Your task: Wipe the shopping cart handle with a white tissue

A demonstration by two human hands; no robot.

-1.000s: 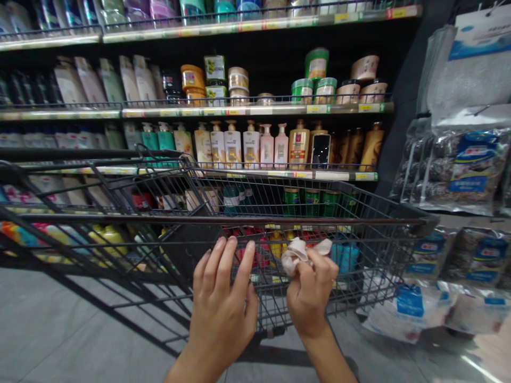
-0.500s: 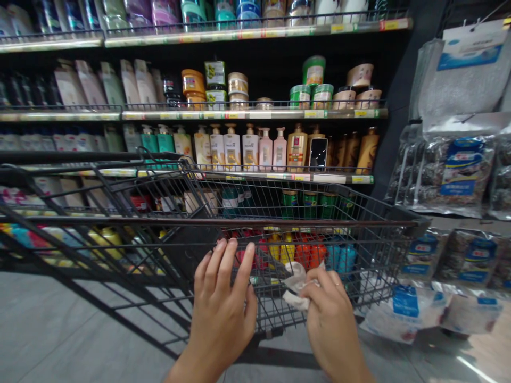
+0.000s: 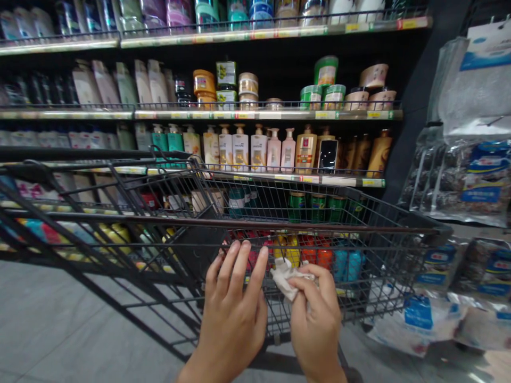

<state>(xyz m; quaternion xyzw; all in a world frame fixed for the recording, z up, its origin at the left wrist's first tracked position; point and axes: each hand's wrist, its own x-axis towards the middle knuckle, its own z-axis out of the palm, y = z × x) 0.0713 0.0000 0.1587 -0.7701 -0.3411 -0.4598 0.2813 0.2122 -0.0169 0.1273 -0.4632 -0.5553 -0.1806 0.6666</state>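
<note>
A black wire shopping cart (image 3: 359,255) stands in front of me in a shop aisle. My left hand (image 3: 235,308) lies flat against the cart's near wire side, fingers together and pointing up, holding nothing. Just to its right, my right hand (image 3: 315,314) pinches a crumpled white cloth (image 3: 284,276) and presses it against the same wire side. The two hands are close together, almost touching.
Shelves (image 3: 259,114) behind the cart carry pump bottles (image 3: 239,149), jars (image 3: 327,80) and pouches. Hanging packs of cloths (image 3: 471,175) fill a rack on the right. Grey floor (image 3: 59,330) lies at the lower left. A second cart (image 3: 59,175) is nested at the left.
My right hand dropped with the cloth from near the cart's upper wires to lower on the side, then shifted left toward my left hand. The left hand has stayed on the wire.
</note>
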